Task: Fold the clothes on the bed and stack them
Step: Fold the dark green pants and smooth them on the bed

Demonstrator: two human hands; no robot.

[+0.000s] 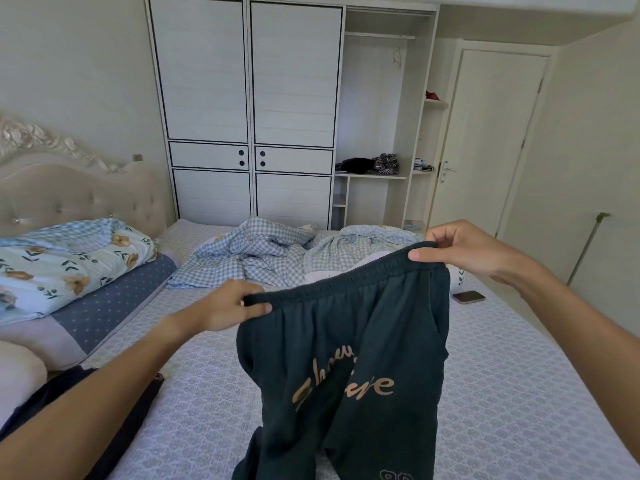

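Observation:
Dark green shorts [349,358] with tan lettering hang in the air over the bed [502,393], held up by the elastic waistband. My left hand [232,308] pinches the waistband's left end. My right hand [464,249] pinches its right end, higher and farther away, so the band slopes up to the right. The legs hang down and run out of the bottom of the frame. A dark garment [114,420] lies on the bed at the lower left, partly behind my left forearm.
A crumpled checked blue blanket [266,254] lies across the far side of the bed. A floral quilt [65,265] and pillows sit at the left by the headboard. A phone [468,296] lies on the bed's right side. Wardrobe and door stand behind.

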